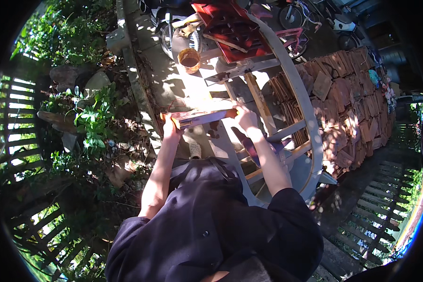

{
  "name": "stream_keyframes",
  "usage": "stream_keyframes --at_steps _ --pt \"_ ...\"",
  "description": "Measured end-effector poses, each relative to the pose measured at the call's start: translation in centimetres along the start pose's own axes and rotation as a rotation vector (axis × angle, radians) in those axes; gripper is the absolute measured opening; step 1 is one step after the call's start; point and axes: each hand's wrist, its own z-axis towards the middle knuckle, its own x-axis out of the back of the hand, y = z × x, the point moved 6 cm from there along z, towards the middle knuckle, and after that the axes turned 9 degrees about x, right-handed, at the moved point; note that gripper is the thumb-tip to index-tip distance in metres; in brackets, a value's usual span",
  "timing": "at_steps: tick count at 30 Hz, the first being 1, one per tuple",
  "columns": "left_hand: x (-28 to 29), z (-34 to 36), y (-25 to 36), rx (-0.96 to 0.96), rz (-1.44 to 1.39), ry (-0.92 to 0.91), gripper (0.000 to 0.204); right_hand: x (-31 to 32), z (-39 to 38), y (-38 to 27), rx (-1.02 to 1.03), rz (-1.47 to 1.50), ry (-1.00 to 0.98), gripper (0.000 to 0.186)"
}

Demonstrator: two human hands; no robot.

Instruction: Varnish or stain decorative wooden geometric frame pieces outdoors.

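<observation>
From the head view, here we are: a flat wooden piece (203, 119) spans the gap between two bare hands, out at twelve o'clock from the chest. Its long axis runs nearly nine to three, the right end tipped a touch toward two. That's the relation to watch, I'd judge: one hand per end, neither nearer than the other, so any turn or tilt depends on both moving together. The left hand (170, 127) is at the nine o'clock end, fingers clamped on the wood; the right hand (245, 120) is at three, fingers closed on that end too. Exactly how each fingertip sits, I can't tell; glare and the piece itself hide it.

Now the surroundings! At half past eleven from the piece, well apart, stands a yellowish bucket (189, 61). At one o'clock, a red latticed panel (256, 43). Sweeping from one round to five comes a curved grey frame (316, 150) with crossing rails, and the right forearm passes over part of it; that's the likeliest obstacle to a swing on that side. Beyond it, toward three, a stack of reddish slabs (348, 108). Over at nine, leafy plants (93, 120) edge the ground, clear of the left hand.
</observation>
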Motion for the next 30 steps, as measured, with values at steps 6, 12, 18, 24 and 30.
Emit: stream_keyframes --at_steps 6,12,18,24,30 --pt "-5.4 -10.4 10.4 -0.644 0.392 0.342 0.044 4.5 -4.0 -1.8 -0.002 0.174 0.319 0.053" --pt "-15.6 -17.0 17.7 -1.108 0.956 0.122 0.076 7.6 -9.3 0.5 -0.345 0.254 0.499 0.042" --pt "-24.4 -18.7 18.0 -1.387 1.786 0.043 0.079 8.3 -10.5 1.4 -0.326 0.116 0.736 0.032" --pt "-29.3 -13.7 15.1 -1.747 2.296 -0.632 0.062 9.2 -9.6 -0.6 -0.495 0.152 0.825 0.030" --pt "-32.8 -3.6 8.2 -1.845 2.543 -1.413 0.048 8.6 -8.8 -3.5 -0.743 0.245 0.868 0.028"
